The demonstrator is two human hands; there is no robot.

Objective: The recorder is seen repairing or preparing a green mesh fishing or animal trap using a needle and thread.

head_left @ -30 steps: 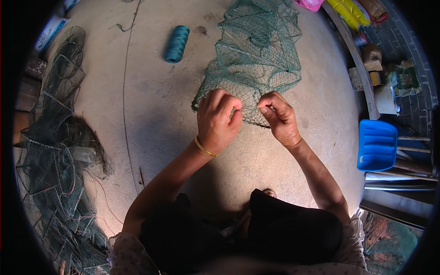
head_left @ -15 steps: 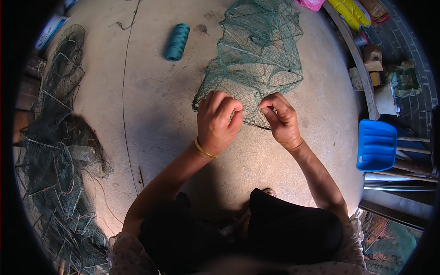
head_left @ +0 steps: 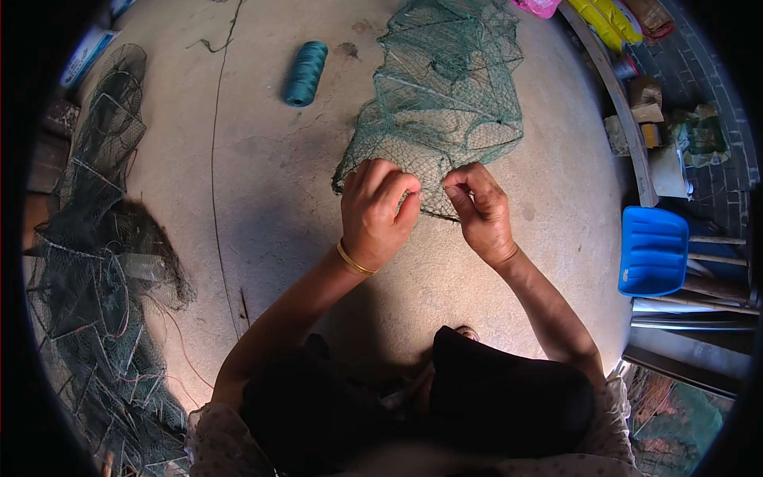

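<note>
A long, collapsed green mesh net trap lies on the pale floor, its dark near edge under my hands. My left hand, with a yellow band at the wrist, is closed over the near left part of the mesh, fingers curled into it. My right hand is closed in a pinch at the near right part, thumb against forefinger; what sits between those fingertips is too small to make out. A teal spool of twine lies left of the trap, apart from both hands.
A dark heap of netting covers the left side, and a thin cord runs along the floor. At the right are a wooden plank, coloured bags, boxes, a blue plastic scoop and several long handles.
My right hand has shifted a little to the left, toward my left hand, still pinched. My left hand has stayed almost still.
</note>
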